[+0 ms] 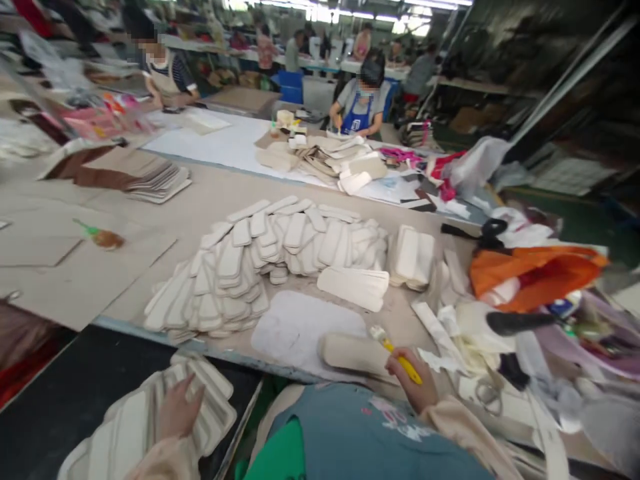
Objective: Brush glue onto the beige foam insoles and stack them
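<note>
My left hand (179,408) rests on a spread of pale rounded strips (123,437) lying on a black board at the lower left. Its fingers are apart on the strips; whether it pinches one is blurred. In my right hand (411,380) is a brush with a yellow handle (409,365), its light bristles pointing up and left. Just left of that hand lies a beige rounded piece (353,352), beside a white sheet (305,327) on the table. A big heap of similar pale strips (295,247) curves around behind the sheet, with a small fanned stack (354,287) in front.
An orange bag (535,273), a purple basin (595,350), scraps and scissors (487,395) crowd the right side. Brown and beige sheets (130,170) are stacked at left, near a green-handled brush (103,235). Across the table, a person in a blue apron (357,113) works; others sit farther back.
</note>
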`<action>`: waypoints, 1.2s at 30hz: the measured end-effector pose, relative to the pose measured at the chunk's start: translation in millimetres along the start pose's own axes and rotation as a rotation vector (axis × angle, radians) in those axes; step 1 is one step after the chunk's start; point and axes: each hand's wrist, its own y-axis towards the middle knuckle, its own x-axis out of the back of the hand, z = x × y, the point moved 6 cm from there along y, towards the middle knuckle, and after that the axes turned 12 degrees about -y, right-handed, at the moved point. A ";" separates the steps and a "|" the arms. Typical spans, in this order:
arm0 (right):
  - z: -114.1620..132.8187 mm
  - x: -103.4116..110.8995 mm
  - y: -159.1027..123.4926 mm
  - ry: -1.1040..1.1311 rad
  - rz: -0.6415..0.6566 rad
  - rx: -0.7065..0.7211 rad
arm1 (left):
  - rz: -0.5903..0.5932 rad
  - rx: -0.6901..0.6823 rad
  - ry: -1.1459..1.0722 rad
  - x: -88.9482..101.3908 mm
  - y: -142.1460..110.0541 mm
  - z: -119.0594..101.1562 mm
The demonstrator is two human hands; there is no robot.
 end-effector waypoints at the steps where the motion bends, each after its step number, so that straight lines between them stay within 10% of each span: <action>1: -4.7 1.1 -2.9 0.038 -0.006 -0.009 | 0.058 -0.091 -0.021 -19.0 -1.3 -18.0; 7: -30.5 -12.0 -15.0 0.228 0.077 -0.051 | 0.541 -0.708 -0.166 -134.8 -55.0 -173.2; 11: -31.6 -30.0 -15.5 0.271 0.231 -0.057 | 0.692 -0.801 -0.066 -173.6 -73.6 -226.2; 28: -20.4 -90.6 8.6 0.343 0.407 -0.030 | 0.709 -0.904 0.049 -196.7 -65.3 -220.7; 36: -54.2 -62.6 6.2 0.286 0.195 -0.195 | 0.648 -0.919 0.123 -196.9 -63.7 -219.1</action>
